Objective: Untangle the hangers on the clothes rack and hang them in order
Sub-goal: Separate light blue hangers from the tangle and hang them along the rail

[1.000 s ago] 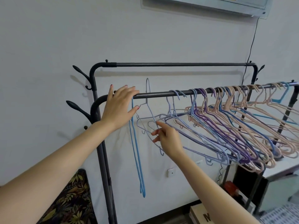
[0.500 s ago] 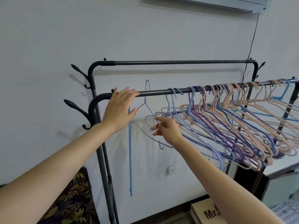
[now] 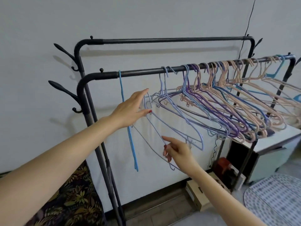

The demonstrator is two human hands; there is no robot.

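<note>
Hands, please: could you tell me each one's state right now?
Left hand: fingers straight, touching the lilac hanger.
Right hand: pinches that hanger's lower edge.

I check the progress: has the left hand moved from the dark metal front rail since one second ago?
Yes. The left hand has dropped below the dark metal front rail, now touching the thin grey wire hanger.
</note>
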